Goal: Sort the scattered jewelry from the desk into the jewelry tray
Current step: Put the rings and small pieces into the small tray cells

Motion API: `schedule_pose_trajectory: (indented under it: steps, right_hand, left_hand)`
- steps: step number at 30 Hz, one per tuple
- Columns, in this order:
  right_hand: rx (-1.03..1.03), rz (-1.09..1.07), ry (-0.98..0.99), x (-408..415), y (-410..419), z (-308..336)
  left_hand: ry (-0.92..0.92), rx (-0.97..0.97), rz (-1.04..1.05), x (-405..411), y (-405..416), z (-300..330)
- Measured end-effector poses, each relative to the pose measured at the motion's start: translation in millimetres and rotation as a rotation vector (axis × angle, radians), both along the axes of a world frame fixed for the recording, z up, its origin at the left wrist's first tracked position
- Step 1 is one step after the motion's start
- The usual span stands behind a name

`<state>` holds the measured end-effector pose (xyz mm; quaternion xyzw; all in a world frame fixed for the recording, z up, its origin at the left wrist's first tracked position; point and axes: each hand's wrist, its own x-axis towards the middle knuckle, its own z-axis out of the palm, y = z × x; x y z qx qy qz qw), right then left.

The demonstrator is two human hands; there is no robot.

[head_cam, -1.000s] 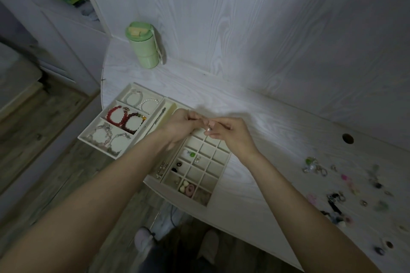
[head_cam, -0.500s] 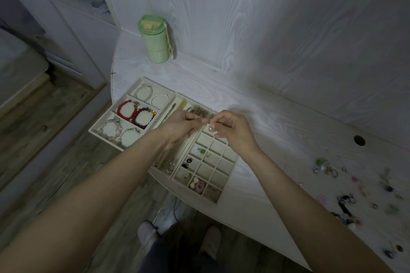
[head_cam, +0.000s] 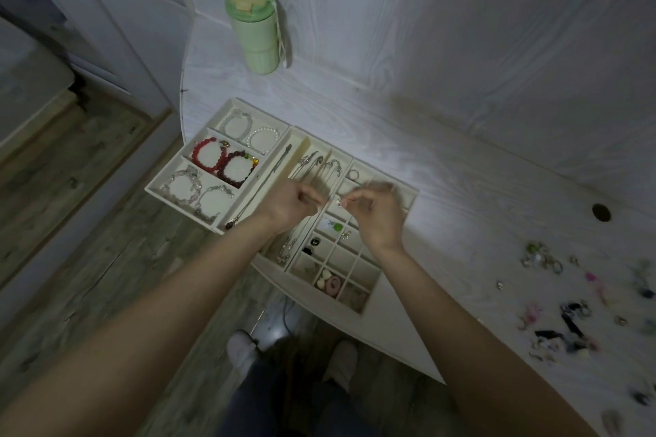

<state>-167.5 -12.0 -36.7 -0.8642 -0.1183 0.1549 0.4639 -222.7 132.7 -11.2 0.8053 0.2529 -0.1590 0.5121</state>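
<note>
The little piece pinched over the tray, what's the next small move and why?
Probably lower it into an empty square below. The right hand pinches a small pale piece above the jewelry tray, the left hand close beside it, and several squares there look empty.

The jewelry tray (head_cam: 408,204) sits on the counter (head_cam: 461,188) at its front-left edge. A tumbler (head_cam: 253,30) stands behind the tray, in the counter's back-left corner against the wall. The bracelets (head_cam: 220,163) lie in the tray's left compartments; the necklaces (head_cam: 316,167) lie in the long middle compartments; the small grid compartments are to the right. Scattered jewelry (head_cam: 568,309) lies near the counter's right edge, well apart from the tray. A cable hole (head_cam: 601,212) lies behind the scattered pieces.
</note>
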Motion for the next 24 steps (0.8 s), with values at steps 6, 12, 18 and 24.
schedule_pose_trajectory:
  steps: [6, 12, 18, 24]
  right_hand:
    - [-0.261, -0.027, -0.012, -7.2, 6.9, -7.2]
    - [-0.441, -0.012, -0.029, -5.7, 17.5, 1.7]
    - [-0.574, -0.012, -0.117, -11.8, 24.4, -2.9]
    - [-0.686, 0.023, -0.177, -12.4, 23.0, -7.5]
  left_hand:
    - [-0.029, 0.011, 0.016, -4.4, 2.1, -6.2]
    - [0.01, 0.168, -0.112, -4.8, 0.7, -10.6]
    - [0.034, 0.201, -0.103, -0.7, -1.0, -13.3]
    - [0.041, 0.242, -0.104, -0.6, -3.4, -14.4]
